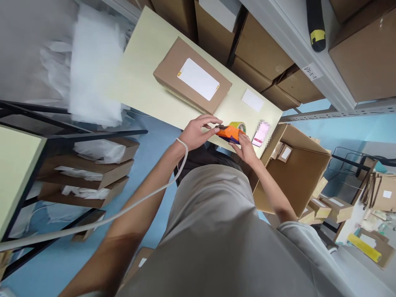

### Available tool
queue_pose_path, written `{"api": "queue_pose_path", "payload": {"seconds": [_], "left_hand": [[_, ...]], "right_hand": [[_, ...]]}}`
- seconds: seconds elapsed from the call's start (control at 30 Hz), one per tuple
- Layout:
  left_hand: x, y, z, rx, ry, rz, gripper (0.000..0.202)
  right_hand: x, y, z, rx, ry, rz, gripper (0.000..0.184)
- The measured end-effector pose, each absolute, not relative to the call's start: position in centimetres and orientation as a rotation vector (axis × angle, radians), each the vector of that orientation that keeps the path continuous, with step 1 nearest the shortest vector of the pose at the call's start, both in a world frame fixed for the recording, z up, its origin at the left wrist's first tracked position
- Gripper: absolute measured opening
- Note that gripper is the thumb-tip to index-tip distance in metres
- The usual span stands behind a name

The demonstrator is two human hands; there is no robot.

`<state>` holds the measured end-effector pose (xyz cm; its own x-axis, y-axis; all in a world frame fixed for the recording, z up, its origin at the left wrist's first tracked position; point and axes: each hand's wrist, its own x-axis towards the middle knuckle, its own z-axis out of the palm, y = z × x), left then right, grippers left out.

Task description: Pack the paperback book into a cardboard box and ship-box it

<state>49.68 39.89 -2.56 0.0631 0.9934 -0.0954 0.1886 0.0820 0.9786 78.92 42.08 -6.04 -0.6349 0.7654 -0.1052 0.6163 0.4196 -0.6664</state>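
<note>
Just above the near edge of the pale table [142, 90], my right hand [246, 149] grips an orange tape dispenser [230, 133]. A yellow roll of tape [237, 125] shows at its far side; whether it is mounted on the dispenser, I cannot tell. My left hand [196, 133] holds the dispenser's dark front end between thumb and fingers. A white cord is looped about the left wrist. Beyond my hands lies a closed brown cardboard box [168, 68] with a white label [198, 79] on top.
A white slip [253, 100] and a lit phone [260, 134] lie right of the box. A large open carton [291, 181] stands at the table's right end. Shelving [297, 41] with cartons runs along the back. Left are a black-framed rack [93, 136] and white wrapping [95, 66].
</note>
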Motion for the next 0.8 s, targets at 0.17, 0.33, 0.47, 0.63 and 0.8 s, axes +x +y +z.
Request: {"api": "queue_pose_path", "payload": {"seconds": [0.17, 0.33, 0.47, 0.63, 0.8], "left_hand": [[49.4, 38.7, -2.0, 1.506, 1.328, 0.970, 0.035], [49.2, 37.5, -1.4, 1.614, 1.313, 0.946, 0.040], [48.9, 37.0, -0.9, 1.574, 1.308, 0.951, 0.041], [48.9, 36.8, -1.3, 1.482, 1.370, 0.930, 0.035], [49.5, 36.5, -3.5, 1.314, 1.391, 0.929, 0.033]], "right_hand": [[79.5, 42.4, -4.9, -1.128, -2.596, 0.899, 0.042], [79.5, 42.0, -3.8, -1.050, -2.647, 0.855, 0.037], [79.3, 41.7, -3.3, -1.037, -2.640, 0.885, 0.038], [79.3, 41.6, -3.4, -1.043, -2.685, 0.951, 0.043], [79.5, 41.5, -4.0, -1.030, -2.750, 1.014, 0.046]]}}
